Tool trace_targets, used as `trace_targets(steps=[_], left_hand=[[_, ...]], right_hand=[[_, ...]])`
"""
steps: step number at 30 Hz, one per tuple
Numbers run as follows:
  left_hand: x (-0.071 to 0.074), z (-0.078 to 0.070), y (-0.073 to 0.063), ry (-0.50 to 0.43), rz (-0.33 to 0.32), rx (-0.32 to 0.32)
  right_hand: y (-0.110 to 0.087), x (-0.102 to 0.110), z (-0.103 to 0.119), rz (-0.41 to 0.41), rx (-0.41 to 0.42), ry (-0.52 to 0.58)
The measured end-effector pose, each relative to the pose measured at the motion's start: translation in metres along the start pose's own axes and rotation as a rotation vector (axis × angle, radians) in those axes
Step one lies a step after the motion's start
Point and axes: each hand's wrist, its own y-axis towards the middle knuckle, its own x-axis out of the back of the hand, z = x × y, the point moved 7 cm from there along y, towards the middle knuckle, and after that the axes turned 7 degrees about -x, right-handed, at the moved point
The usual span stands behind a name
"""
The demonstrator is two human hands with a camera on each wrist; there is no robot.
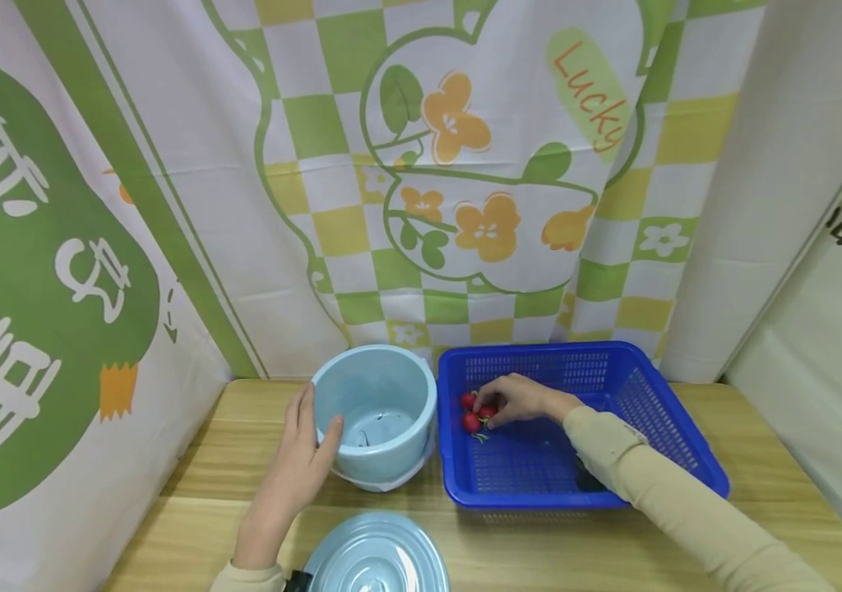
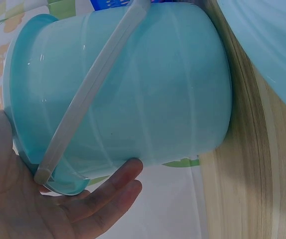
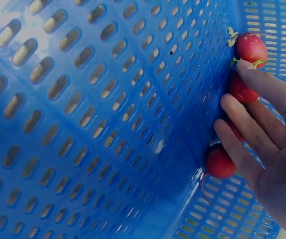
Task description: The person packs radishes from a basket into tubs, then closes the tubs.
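Observation:
A light blue bucket point(image 1: 380, 464) stands upright, some thin dark marks at its bottom. My left hand point(image 1: 303, 452) holds it at the near-left rim, thumb over the edge and fingers along the outside. In the left wrist view the bucket's pale handle point(image 2: 90, 92) slants down across its side. Inside the blue basket point(image 1: 517, 497), small red radishes point(image 1: 471, 423) lie by its left wall. My right hand point(image 1: 513, 400) reaches in among them; in the right wrist view its thumb and fingers close about one radish point(image 3: 242, 89). Another radish point(image 3: 221, 162) lies under the fingers, showing a thin root.
A round light blue lid point(image 1: 380, 559) lies on the wooden table point(image 1: 191, 493) in front of the bucket. The basket stands right beside the bucket. A patterned cloth point(image 1: 421, 312) hangs behind both. Something dark point(image 1: 589, 477) shows in the basket below the right sleeve.

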Motion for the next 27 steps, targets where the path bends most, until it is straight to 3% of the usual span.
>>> trace_targets(steps=[16,27], left_hand=[[0.0006,0.0,0.0006,0.01,-0.015,-0.02],[-0.0004,0.0037,-0.0018,0.01,-0.011,-0.004]], right_hand=[[0.0015,0.0008,-0.0009,-0.01,0.067,-0.022],[0.0035,0.0047,0.0017,-0.024,0.097,0.021]])
